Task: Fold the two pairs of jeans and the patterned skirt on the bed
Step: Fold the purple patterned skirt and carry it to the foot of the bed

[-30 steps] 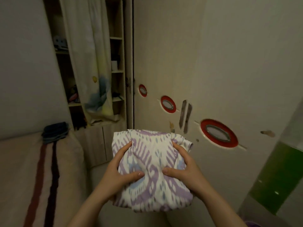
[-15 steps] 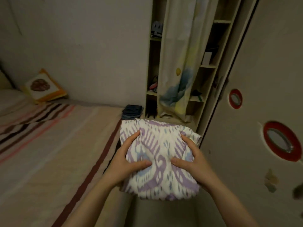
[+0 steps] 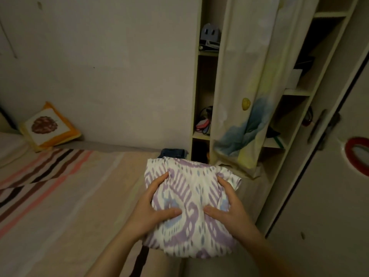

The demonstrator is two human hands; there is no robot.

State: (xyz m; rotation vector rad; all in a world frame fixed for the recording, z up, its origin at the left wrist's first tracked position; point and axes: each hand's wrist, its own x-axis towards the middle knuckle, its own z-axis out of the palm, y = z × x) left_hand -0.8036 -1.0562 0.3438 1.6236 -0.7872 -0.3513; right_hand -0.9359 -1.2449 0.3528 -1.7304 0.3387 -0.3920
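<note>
The patterned skirt [image 3: 191, 198], white with purple and blue marks, is folded into a thick square bundle held in the air over the bed's right edge. My left hand [image 3: 153, 208] grips its left side with the thumb on top. On the bundle's right side, my right hand [image 3: 227, 206] grips the same way. Folded dark jeans [image 3: 173, 152] lie on the bed's far right corner, mostly hidden behind the skirt.
The striped bed [image 3: 60, 196] fills the left half, with an orange-edged cushion [image 3: 48, 126] against the wall. An open shelf unit [image 3: 203, 108] with a pale curtain [image 3: 245, 86] stands behind. A wardrobe door [image 3: 329, 186] is at the right.
My view has swung left from the wardrobe toward the bed. Both hands keep the same grip on the folded skirt, which now hangs over the bed's edge near the jeans.
</note>
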